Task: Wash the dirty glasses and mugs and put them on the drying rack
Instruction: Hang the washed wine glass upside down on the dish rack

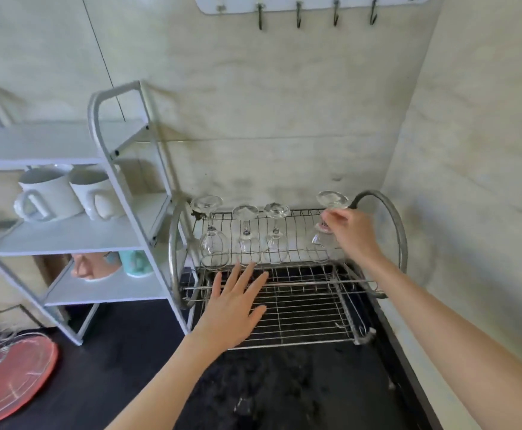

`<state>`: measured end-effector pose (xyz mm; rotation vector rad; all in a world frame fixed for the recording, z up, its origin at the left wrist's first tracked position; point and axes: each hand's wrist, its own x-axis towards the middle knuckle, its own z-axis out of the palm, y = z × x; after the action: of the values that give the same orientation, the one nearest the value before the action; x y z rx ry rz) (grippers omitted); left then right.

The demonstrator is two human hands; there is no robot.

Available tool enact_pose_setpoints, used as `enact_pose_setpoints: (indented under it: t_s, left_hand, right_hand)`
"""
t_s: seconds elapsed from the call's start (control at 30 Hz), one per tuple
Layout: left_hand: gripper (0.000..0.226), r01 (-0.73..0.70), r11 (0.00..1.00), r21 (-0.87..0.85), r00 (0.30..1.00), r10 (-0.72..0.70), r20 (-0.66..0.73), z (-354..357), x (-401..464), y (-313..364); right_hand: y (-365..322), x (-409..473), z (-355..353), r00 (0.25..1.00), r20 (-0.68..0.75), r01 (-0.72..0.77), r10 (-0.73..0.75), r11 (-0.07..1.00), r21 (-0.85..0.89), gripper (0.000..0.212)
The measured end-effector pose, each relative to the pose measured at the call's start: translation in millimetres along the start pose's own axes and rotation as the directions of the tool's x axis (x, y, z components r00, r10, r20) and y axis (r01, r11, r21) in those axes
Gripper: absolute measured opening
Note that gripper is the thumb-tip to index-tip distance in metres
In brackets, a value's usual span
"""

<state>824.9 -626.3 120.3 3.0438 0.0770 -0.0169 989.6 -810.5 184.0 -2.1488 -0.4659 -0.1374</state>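
- Our right hand [351, 231] pinches the stem of a clear stemmed wine glass [331, 212], upside down, at the right end of the upper tier of the two-tier metal wire drying rack [303, 293].
- The glass's foot sits just above the fingertips, its bowl just below and left of them. The long axis is near vertical, bowl mouth pointing down onto the wires; we judge it seated or almost seated.
- Our left hand [238, 308] is flat with fingers spread and straight, holding nothing, over the front of the lower tier. We can't tell if it touches the wires.
- Three more clear stemmed glasses [245, 234] stand inverted in a row just beyond the left fingertips, all with stems vertical and feet up.
- The right hand is the nearer one to the fourth glass; the next move probably only calls for letting go straight up so the glass doesn't tip.
- White ceramic mugs [51, 193] sit on the grey metal shelf unit [123, 169], well left of both hands.
- A red round tray [14, 377] with glassware on it, blurred, lies far left on the black counter [284, 392].
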Motion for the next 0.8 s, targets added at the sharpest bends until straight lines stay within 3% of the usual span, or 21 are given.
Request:
enact_pose_setpoints:
  t_s: [0.13, 0.3, 0.53, 0.8]
  left_hand:
    - [0.07, -0.003, 0.998, 0.065, 1.0, 0.004, -0.024, 11.4, -0.1, -1.1]
    - [0.059, 0.021, 0.989, 0.147, 0.999, -0.015, -0.04, 13.8, -1.2, -2.5]
    - [0.06, 0.036, 0.983, 0.183, 0.997, -0.023, -0.076, 19.6, -1.5, -2.7]
    - [0.062, 0.047, 0.979, 0.201, 0.997, -0.034, -0.067, 18.4, -1.9, -1.9]
  right_hand:
    - [22.5, 23.5, 25.5, 0.997, 0.069, -0.023, 0.026, 0.999, -0.039, 0.027]
    - [35.8, 37.5, 46.1, 0.989, 0.143, -0.03, 0.03, 1.0, -0.005, 0.026]
    - [35.1, 40.4, 50.8, 0.986, 0.159, 0.064, -0.058, 0.998, -0.029, 0.03]
    - [40.0, 37.2, 49.9, 0.976, 0.212, 0.053, -0.044, 0.998, -0.039, 0.032]
